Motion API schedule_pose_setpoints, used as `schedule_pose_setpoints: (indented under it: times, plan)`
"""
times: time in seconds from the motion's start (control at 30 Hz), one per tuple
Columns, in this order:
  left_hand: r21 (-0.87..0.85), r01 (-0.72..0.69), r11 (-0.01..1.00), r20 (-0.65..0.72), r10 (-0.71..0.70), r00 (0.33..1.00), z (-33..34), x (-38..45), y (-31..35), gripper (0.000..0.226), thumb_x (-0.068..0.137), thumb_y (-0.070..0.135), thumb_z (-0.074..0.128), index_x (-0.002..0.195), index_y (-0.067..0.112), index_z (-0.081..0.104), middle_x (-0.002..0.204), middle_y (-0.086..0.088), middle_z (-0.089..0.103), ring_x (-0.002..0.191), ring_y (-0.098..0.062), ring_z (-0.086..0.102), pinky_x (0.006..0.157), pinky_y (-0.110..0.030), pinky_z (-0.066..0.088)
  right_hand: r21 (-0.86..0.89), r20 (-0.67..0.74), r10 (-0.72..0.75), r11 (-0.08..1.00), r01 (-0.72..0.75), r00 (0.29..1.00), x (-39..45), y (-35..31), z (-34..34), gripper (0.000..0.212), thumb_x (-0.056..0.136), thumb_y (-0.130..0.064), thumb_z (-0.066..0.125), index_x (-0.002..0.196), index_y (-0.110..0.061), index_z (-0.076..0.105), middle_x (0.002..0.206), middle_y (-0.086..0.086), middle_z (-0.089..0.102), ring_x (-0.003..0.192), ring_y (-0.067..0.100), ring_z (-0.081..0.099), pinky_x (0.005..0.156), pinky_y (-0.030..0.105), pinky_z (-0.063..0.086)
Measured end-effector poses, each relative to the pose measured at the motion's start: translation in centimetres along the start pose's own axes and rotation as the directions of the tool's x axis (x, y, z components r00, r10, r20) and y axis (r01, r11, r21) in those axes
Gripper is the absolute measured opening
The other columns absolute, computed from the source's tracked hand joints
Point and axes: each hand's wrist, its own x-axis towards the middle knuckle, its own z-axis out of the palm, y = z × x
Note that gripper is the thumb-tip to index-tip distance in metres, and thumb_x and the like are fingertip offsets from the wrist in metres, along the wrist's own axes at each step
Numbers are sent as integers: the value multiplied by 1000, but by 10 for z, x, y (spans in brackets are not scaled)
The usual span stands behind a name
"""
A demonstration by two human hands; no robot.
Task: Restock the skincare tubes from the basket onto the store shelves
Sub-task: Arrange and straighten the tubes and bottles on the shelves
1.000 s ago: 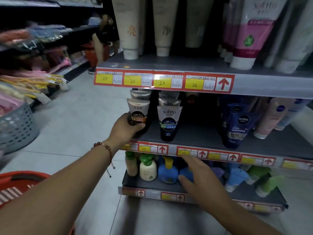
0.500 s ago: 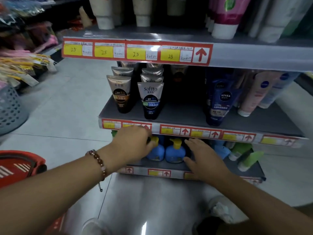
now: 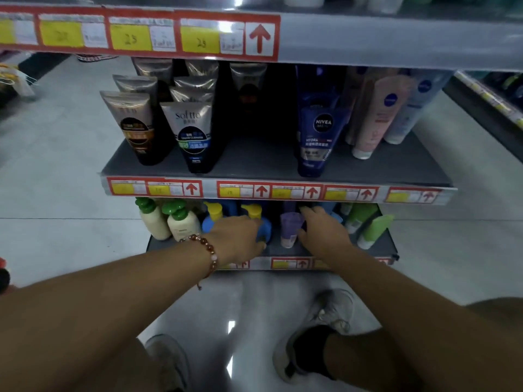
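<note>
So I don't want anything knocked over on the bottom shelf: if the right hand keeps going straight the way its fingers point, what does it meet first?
Probably the blue tubes just past the right hand, in the dark back of the bottom shelf. The purple tube stands beside its thumb, seemingly off that line; depth is unclear.

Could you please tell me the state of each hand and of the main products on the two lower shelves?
left hand: on the bottom shelf, fingers on a blue pump bottle.
right hand: reaching in beside the purple tube, grip unclear.
purple tube: upright, cap down.
Softto tube: standing cap down, middle shelf.
Nivea tube: standing cap down, leaning slightly.
green-capped cream bottles: upright, side by side.
</note>
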Motion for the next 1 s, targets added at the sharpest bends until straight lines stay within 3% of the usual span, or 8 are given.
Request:
schedule_pose_setpoints:
  times: [0.27, 0.4, 0.53, 0.6, 0.7, 0.77, 0.9, 1.0]
  plan:
    - [-20, -46, 999, 6, 46, 999, 29, 13, 17, 47, 95, 44, 49, 134, 18, 46, 125, -6, 60, 111, -27, 58, 76, -33, 46, 90, 113, 76, 992, -86, 991, 32, -8, 24, 22, 97, -25, 50, 113, -13, 60, 116, 13, 64, 107, 32, 60, 83, 38, 48]
    - [-179, -5, 984, -3, 4, 1000, 29, 16, 23, 53, 91, 48, 53, 134, 20, 40, 116, -3, 61, 100, -26, 61, 72, -32, 47, 421, 40, 57, 904, -69, 998, 11, 5, 20, 17, 96, -28, 55, 99, -12, 61, 95, 7, 66, 89, 24, 63, 75, 31, 47]
    - [-384, -94, 918, 107, 145, 984, 11, 19, 32, 28, 83, 38, 67, 97, 25, 47, 98, 1, 61, 84, -17, 60, 70, -28, 51, 812, 115, 129, 559, -168, 985, -32, 11, 2, 19, 96, -26, 59, 101, -10, 67, 86, 11, 72, 68, 13, 67, 70, 27, 59]
    - [-397, -164, 903, 165, 246, 955, -6, 17, 42, 27, 85, 31, 69, 91, 25, 44, 93, 1, 57, 78, -13, 55, 61, -22, 44, 912, 228, 177, 305, -273, 958, -47, 14, -1, 27, 98, -32, 55, 105, -9, 68, 93, 17, 73, 80, 26, 71, 83, 44, 59]
    - [-394, -99, 914, 238, 206, 949, -16, 22, 47, 30, 84, 29, 71, 93, 19, 44, 82, 2, 53, 66, -9, 48, 49, -16, 37, 910, 411, 212, -34, -414, 887, -46, 24, 9, 50, 99, -52, 40, 110, -12, 68, 101, 20, 73, 94, 35, 71, 88, 46, 56]
    - [-409, -17, 913, 264, 136, 955, -14, 29, 36, 25, 79, 33, 72, 80, 19, 51, 78, -1, 57, 59, -10, 47, 50, -20, 37, 879, 453, 293, 13, -477, 842, -32, 25, 28, 46, 100, -49, 43, 108, -12, 69, 101, 16, 74, 93, 32, 71, 83, 41, 57]
    - [-399, 57, 915, 337, 89, 937, 5, 26, 6, 20, 77, 34, 70, 75, 19, 57, 77, -2, 62, 63, -15, 52, 54, -22, 40, 780, 336, 315, 435, -450, 888, -2, 10, 73, 25, 94, -9, 50, 74, -14, 63, 75, 5, 62, 73, 22, 54, 68, 30, 44]
    - [-345, 94, 934, 391, 52, 919, 12, 12, -13, 27, 76, 38, 72, 80, 21, 52, 80, 3, 62, 69, -14, 57, 61, -26, 47, 787, 264, 289, 486, -379, 920, 17, -4, 97, 17, 91, 6, 53, 88, 8, 70, 82, 20, 67, 74, 15, 49, 71, 28, 43]
